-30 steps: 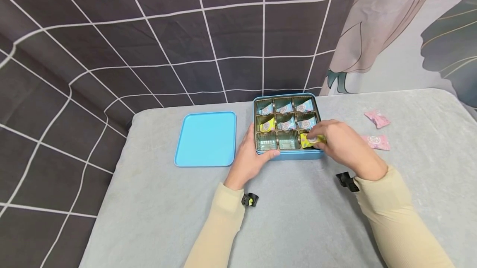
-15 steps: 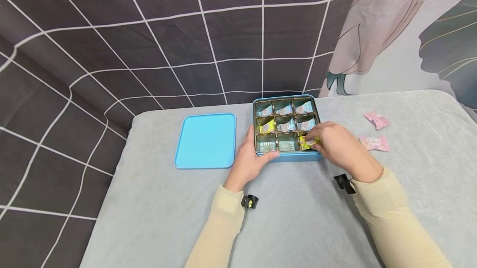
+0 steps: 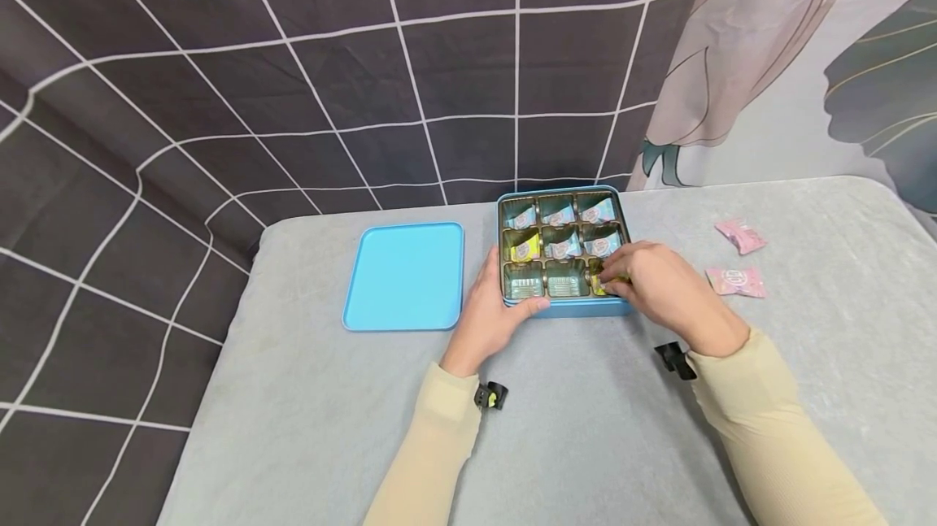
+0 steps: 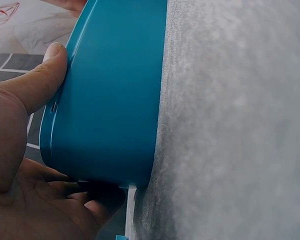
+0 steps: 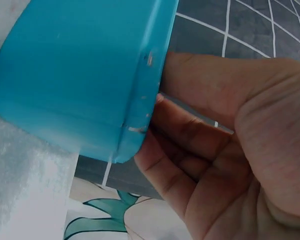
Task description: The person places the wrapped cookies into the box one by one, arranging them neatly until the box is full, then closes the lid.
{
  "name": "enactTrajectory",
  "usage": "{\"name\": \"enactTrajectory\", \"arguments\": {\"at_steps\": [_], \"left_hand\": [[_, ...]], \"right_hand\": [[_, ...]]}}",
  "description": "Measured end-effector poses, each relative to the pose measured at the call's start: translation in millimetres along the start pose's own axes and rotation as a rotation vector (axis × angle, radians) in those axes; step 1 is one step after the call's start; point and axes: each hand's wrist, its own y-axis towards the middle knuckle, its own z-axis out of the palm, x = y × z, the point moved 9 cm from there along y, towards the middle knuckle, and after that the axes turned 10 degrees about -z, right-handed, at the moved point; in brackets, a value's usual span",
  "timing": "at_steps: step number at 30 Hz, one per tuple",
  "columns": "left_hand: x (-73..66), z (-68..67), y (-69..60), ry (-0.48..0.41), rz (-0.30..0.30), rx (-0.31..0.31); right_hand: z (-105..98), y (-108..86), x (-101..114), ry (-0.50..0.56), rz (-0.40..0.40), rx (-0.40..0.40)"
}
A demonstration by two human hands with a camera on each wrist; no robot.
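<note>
A blue square tin (image 3: 586,309) with a divided insert lies in front of me. My left hand (image 3: 486,315) holds its front left corner, thumb over the front rim and fingers along the left side; the left wrist view shows the thumb on the tin's edge. The fingers of my right hand (image 3: 669,290) reach into the front right compartment and pinch a yellow-wrapped candy (image 3: 596,286), mostly covered by them. The tin's wall hides those fingertips in the right wrist view. Blue-wrapped candies (image 3: 564,246) and another yellow candy (image 3: 525,248) fill the back and middle rows.
Left of the tin lies a flat blue lid (image 3: 406,278). Two pink-wrapped candies, one farther back (image 3: 741,235) and one nearer (image 3: 735,281), rest on the grey cloth to the right. A dark checked curtain (image 3: 454,63) hangs behind the table's back edge.
The yellow candy under my right fingers has gone down into the front right compartment and is more covered. My left hand has stayed on the tin.
</note>
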Motion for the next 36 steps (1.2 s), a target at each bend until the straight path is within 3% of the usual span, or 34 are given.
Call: {"name": "enactTrajectory", "arguments": {"at_steps": [7, 17, 28, 36], "left_hand": [[0.2, 0.2, -0.4, -0.002, -0.003, 0.003], [2.0, 0.7, -0.7, 0.010, -0.012, 0.004], [1.2, -0.7, -0.3, 0.002, -0.001, -0.001], [0.3, -0.4, -0.2, 0.000, 0.014, -0.002]], "right_hand": [[0.6, 0.5, 0.0, -0.010, 0.012, -0.029], [-2.4, -0.7, -4.3, -0.022, 0.095, -0.097], [-0.8, 2.5, -3.5, -0.035, 0.094, -0.070], [-2.4, 0.7, -4.7, 0.016, 0.123, -0.051]]}}
